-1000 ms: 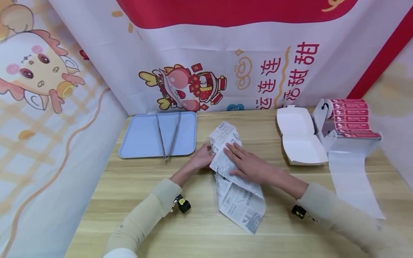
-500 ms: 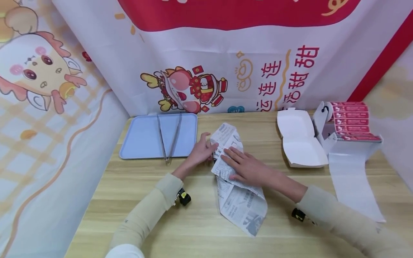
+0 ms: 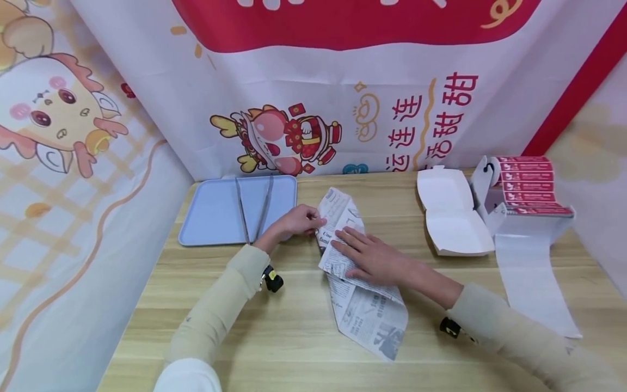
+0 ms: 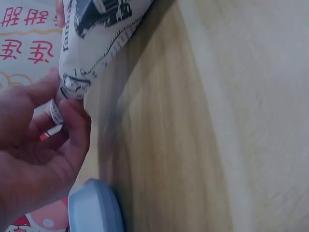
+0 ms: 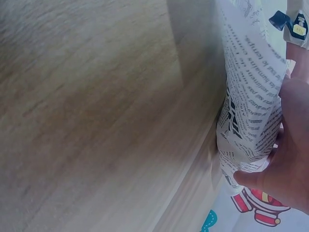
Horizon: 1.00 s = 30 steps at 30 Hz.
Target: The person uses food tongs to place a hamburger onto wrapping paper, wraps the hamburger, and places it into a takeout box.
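A sheet of newsprint-patterned wrapping paper (image 3: 372, 318), folded into a long bundle, lies on the wooden table between both hands. My left hand (image 3: 297, 220) pinches the paper's left edge near its far end; in the left wrist view, thumb and fingers grip a narrow folded corner of the newsprint paper (image 4: 75, 84). Across the middle of the bundle, my right hand (image 3: 379, 258) rests with fingers extended, pressing the overlapping flap. From the right wrist view, the thumb of the right hand (image 5: 289, 154) lies against the bulging paper's side. Whatever the bundle encloses is hidden.
Left of the paper, a blue tray (image 3: 210, 218) bears metal tongs (image 3: 242, 209). At the right stand an open white food box (image 3: 458, 228) and a holder with a roll of red labels (image 3: 529, 177), its white backing strip (image 3: 529, 283) trailing over the table (image 3: 269, 337).
My left hand first loosened from the paper's side, then moved up along the edge and pinched a corner farther away. The right hand has stayed on the flap.
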### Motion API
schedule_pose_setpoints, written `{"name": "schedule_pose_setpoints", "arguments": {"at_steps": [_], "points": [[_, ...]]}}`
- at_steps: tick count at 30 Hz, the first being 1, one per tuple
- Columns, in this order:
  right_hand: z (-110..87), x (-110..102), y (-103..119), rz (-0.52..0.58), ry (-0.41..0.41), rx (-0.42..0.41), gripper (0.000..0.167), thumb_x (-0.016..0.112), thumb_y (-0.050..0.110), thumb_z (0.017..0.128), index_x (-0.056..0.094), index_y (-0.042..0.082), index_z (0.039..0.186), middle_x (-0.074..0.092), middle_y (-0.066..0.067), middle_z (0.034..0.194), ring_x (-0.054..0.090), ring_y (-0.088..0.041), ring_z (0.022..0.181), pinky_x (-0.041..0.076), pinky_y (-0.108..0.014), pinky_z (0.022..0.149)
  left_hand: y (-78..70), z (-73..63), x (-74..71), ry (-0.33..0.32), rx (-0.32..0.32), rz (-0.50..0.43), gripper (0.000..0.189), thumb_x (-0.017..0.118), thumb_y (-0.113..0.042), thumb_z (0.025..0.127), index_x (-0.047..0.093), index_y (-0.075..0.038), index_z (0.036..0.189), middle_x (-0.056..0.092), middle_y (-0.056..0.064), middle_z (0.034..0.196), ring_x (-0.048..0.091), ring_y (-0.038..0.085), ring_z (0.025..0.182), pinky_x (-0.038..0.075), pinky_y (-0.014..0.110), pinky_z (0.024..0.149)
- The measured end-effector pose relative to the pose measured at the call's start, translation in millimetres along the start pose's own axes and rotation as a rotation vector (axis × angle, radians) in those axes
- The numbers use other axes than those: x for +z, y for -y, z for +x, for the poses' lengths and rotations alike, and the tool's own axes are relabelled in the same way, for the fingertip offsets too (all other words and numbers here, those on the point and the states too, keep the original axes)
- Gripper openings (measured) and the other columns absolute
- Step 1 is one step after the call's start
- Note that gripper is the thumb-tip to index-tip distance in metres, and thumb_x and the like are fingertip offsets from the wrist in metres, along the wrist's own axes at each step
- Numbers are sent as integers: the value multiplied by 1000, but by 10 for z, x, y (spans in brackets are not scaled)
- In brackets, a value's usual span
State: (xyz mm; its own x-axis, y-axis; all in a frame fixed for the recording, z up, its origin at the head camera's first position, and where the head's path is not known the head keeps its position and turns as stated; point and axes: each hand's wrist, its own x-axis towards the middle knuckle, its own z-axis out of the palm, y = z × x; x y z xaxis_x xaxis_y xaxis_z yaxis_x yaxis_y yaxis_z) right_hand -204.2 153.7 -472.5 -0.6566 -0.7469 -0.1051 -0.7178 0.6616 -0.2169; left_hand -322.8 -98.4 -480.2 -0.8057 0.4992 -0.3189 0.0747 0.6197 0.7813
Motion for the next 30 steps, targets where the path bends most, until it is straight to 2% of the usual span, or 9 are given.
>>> {"name": "schedule_pose_setpoints", "arguments": {"at_steps": [5,8,11,14,18,21,23,26,30], "points": [[-3,20,-26,1,3,-16,73,38,57,102,11,24,162,7,-4,170,4,-29,157,28,-60,119,46,29,-192,242,-32,-48,24,58,-23,102,66,-8,85,55,0,68,48,11,61,40,21,58],[-4,24,-36,-7,9,-31,73,37,58,102,11,26,162,7,-3,170,3,-27,157,27,-57,121,53,41,-303,286,-60,-93,27,54,-18,103,65,-3,84,57,1,71,50,10,63,42,20,60],[5,22,-36,-6,14,-43,72,38,58,102,11,27,161,7,-1,170,2,-26,157,26,-54,122,62,55,-360,245,-86,-173,26,49,-16,105,64,2,92,60,3,76,55,10,67,48,19,63],[15,20,-35,-4,17,-41,72,38,58,102,12,26,161,6,0,170,2,-25,157,25,-52,123,77,62,-346,169,-139,-278,25,51,-18,105,55,4,114,63,6,84,62,11,70,54,20,65],[20,19,-27,-2,18,-36,73,39,57,102,10,26,162,5,-1,170,0,-25,157,25,-52,123,6,-49,-205,75,-244,-358,61,59,-29,101,27,-1,145,65,11,94,66,14,70,59,25,67],[17,21,-27,9,0,-34,72,40,55,103,10,25,162,4,-2,170,0,-26,157,24,-52,123,-98,-193,-26,15,-298,-443,84,64,-33,98,9,-5,155,66,15,102,69,18,75,61,30,73],[15,24,-29,22,-15,-36,71,40,52,104,11,24,162,4,-3,170,0,-27,157,24,-52,124,-142,-292,121,-7,-285,-532,84,65,-31,97,11,-4,155,68,19,110,71,20,82,62,34,78],[15,41,-30,40,-35,-44,69,40,48,105,10,21,161,4,-5,170,0,-28,157,23,-53,124,-142,-413,362,-11,-211,-699,68,65,-18,97,27,-3,152,66,22,123,72,22,95,60,38,87],[-6,49,0,90,-71,-32,70,42,42,106,9,14,161,2,-8,170,-1,-31,157,21,-53,124,-151,-526,648,-46,-46,-684,50,66,-5,94,48,-3,140,66,20,126,70,17,97,59,33,88]]}}
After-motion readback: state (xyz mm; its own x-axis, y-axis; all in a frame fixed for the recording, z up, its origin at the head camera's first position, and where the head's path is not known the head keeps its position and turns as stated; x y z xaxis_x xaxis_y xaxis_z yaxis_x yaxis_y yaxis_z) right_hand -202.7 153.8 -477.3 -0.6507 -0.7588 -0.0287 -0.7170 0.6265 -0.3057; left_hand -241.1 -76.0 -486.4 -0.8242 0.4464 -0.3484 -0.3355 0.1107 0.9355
